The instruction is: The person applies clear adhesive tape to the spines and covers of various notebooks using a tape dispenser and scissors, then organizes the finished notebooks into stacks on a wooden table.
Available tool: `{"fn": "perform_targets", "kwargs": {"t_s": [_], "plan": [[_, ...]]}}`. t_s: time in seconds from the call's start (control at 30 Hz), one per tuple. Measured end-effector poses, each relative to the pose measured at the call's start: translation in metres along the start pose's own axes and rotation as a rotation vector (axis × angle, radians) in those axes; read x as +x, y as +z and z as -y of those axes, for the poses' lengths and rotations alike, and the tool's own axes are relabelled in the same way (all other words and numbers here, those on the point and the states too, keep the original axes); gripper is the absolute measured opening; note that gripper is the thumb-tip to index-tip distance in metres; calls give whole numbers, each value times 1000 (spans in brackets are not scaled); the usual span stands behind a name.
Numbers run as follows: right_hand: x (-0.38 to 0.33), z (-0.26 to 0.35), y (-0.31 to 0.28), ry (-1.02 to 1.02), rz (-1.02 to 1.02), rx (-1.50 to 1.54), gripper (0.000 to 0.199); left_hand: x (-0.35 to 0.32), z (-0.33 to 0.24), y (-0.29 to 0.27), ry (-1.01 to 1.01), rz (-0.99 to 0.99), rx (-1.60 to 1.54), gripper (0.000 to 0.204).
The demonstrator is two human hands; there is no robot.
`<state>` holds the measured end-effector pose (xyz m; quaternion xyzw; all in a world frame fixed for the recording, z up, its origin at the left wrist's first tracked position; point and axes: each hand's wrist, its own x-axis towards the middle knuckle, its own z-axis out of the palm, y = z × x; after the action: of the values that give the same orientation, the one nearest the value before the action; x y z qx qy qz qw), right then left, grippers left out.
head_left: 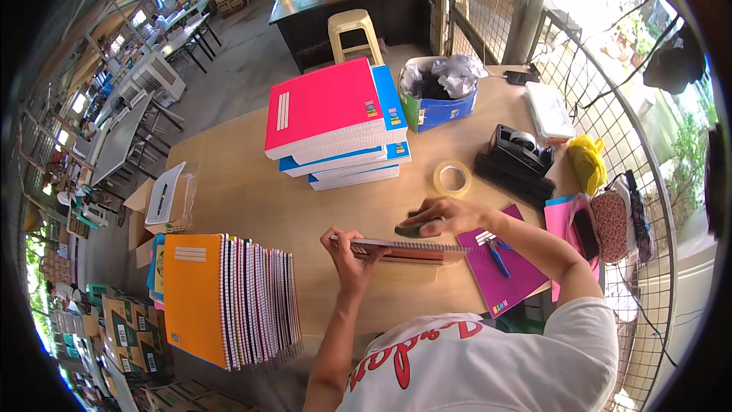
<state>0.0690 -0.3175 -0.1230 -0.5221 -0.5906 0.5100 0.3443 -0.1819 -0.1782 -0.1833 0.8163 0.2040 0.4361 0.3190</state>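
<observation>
My left hand (352,259) grips one end of a spiral-bound notebook (412,252), which stands on edge above the table with its coil side up. Just over the coil is my right hand (442,217), its fingers closed round a small dark block (415,229) whose kind I cannot make out. Below my right forearm lies a purple notebook (507,263), with blue-handled pliers (498,258) on top of it. To my left stands a thick stack of spiral notebooks (259,297) with an orange cover (194,290) outermost.
Pink and blue notebooks (324,107) are piled at the far middle, beside a box of plastic bags (442,111). A tape roll (452,178), a black tape dispenser (522,150), black coils (515,181) and a yellow bundle (586,165) lie to the right, before a wire mesh (640,175).
</observation>
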Motion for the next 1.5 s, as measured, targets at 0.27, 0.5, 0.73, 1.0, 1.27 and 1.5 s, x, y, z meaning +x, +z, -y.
{"fn": "perform_targets", "kwargs": {"t_s": [0.27, 0.5, 0.73, 1.0, 1.27, 1.5], "plan": [[25, 25, 7, 56, 71, -240, 58, 3, 5, -4, 14, 42, 59, 77], [39, 26, 15, -38, 84, -159, 58, 0, 6, -4, -19, 32, 1, 80], [57, 16, 10, -13, 35, -373, 59, 3, -1, -4, -140, 64, -8, 88], [66, 23, 12, -8, 38, -274, 57, 13, -13, -14, -137, 20, -157, 64], [81, 9, 18, -87, 47, -209, 55, -4, 52, -27, -371, 45, -705, 23], [102, 13, 17, -46, 98, -299, 56, 8, 41, -29, -468, -13, -841, 30]]}}
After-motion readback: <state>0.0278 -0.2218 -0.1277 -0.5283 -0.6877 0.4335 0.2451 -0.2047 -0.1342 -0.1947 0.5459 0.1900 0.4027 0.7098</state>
